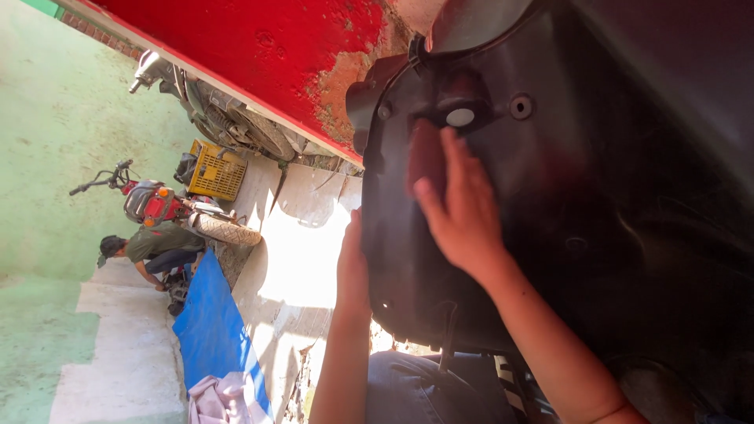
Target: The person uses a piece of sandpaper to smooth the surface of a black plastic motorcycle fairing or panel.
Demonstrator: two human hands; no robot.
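Observation:
A large black plastic scooter body panel (597,196) fills the right of the head view, its inner side toward me. My right hand (459,208) lies flat on that inner surface, fingers apart, fingertips just below a round grey plug (460,118). My left hand (353,263) grips the panel's left edge from behind; its fingers are hidden by the panel. Both forearms rise from the bottom of the frame.
The view is tilted sideways. A red wall (259,47) runs above. A person (153,247) crouches beside a red motorbike (169,208). A yellow crate (216,173), another motorbike (220,114), a blue tarp (212,330) and pink cloth (224,400) lie on concrete.

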